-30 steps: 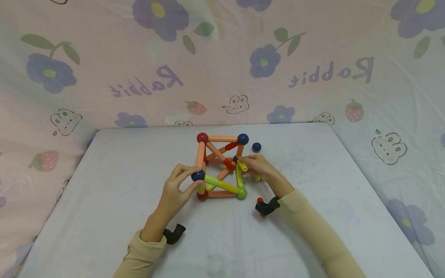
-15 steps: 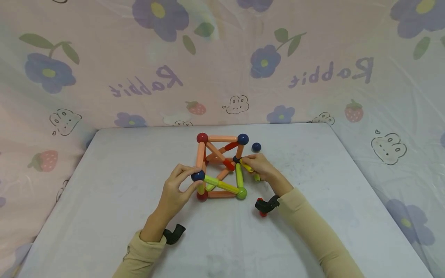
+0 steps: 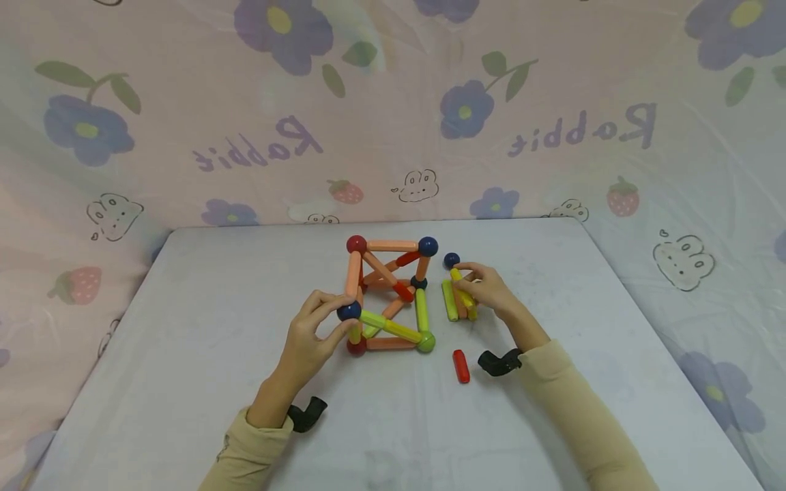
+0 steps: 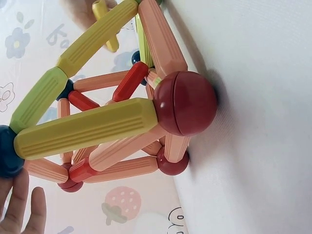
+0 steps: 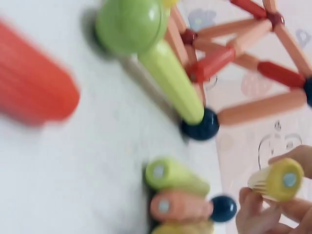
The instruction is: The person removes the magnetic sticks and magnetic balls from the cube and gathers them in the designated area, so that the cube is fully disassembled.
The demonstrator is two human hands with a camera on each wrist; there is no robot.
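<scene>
A frame of magnetic rods and balls stands upright on the table, with salmon, red, yellow and light green rods. My left hand pinches the dark blue ball at its near upper left corner. To the right of the frame, my right hand holds a yellow magnetic rod between thumb and fingers. In the right wrist view this yellow rod shows its metal end, apart from the frame. Below it lie a light green rod, a salmon rod and another yellow rod.
A loose dark blue ball lies beyond the loose rods. One red rod is on the white table, nearer the front. Behind the table hangs a patterned curtain.
My right hand has drawn back to the right, carrying the yellow rod away from the frame's lower right dark ball. My left hand stays on its ball.
</scene>
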